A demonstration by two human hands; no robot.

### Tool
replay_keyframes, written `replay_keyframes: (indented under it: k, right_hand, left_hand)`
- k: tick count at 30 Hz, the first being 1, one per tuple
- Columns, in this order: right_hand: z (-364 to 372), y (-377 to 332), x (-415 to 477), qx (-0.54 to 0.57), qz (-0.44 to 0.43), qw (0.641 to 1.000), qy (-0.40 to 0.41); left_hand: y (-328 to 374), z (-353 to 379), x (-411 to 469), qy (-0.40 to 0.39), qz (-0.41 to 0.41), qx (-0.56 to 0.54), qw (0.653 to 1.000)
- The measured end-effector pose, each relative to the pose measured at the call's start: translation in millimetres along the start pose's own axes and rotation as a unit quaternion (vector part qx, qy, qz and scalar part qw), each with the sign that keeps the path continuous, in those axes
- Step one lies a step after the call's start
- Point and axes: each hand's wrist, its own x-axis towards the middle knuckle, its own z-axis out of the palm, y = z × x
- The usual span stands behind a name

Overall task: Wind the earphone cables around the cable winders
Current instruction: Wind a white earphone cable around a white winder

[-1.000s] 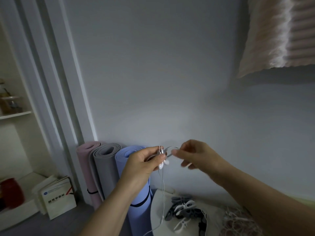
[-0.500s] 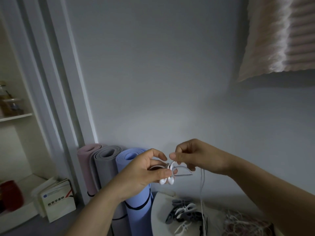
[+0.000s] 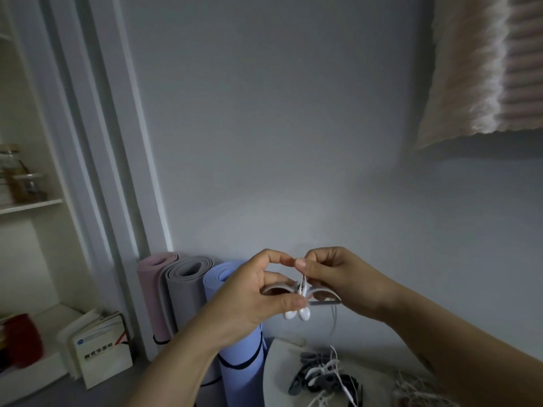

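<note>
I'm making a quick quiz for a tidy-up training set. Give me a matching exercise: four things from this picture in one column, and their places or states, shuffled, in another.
1. earbuds
2. spare winders
3. book
4. blue yoga mat

A. rolled, standing on end
B. dangling below the cable winder in the left hand
C. heaped on the white table
D. propped far left, low down

Pairs: 1-B, 2-C, 3-D, 4-A
</note>
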Motion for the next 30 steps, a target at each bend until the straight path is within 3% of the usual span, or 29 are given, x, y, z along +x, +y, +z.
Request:
replay_keyframes:
  k: [4, 10, 15, 18, 22, 26, 30]
  right_hand:
    - [0.4, -4.4, 3.3, -0.026, -0.018, 0.999, -0.005]
    - [-2.2, -12.3, 9.1, -0.156, -0.053, 0.986, 0.007]
    - [-2.5, -16.1, 11.7, -0.221, -0.023, 0.974, 0.031]
    - [-4.6, -18.8, 11.1, -0.194, 0.034, 0.98, -0.012]
    - [5.6, -10.7, 11.7, -0.007, 0.092, 0.994, -0.065]
    - [13.7, 2.5, 8.7, 0.072, 0.081, 0.994, -0.016]
    - [17.3, 8.2, 2.2, 0.034, 0.025, 0.998, 0.047]
  left_hand:
    - [-0.3, 1.6, 0.0, 0.004, 0.001, 0.012, 1.0]
    - [-4.3, 3.9, 0.9, 0.026, 0.0, 0.04, 0.999]
    - [-10.9, 4.3, -0.6, 0.085, 0.009, 0.029, 0.996]
    - [-7.6, 6.1, -3.6, 0.094, 0.015, 0.01, 0.995]
    - [-2.5, 6.9, -5.7, 0.113, 0.045, -0.03, 0.992]
    - [-3.8, 5.0, -6.5, 0.143, 0.054, -0.049, 0.987]
    - [-11.2, 0.6, -4.8, 0.171, 0.027, -0.097, 0.98]
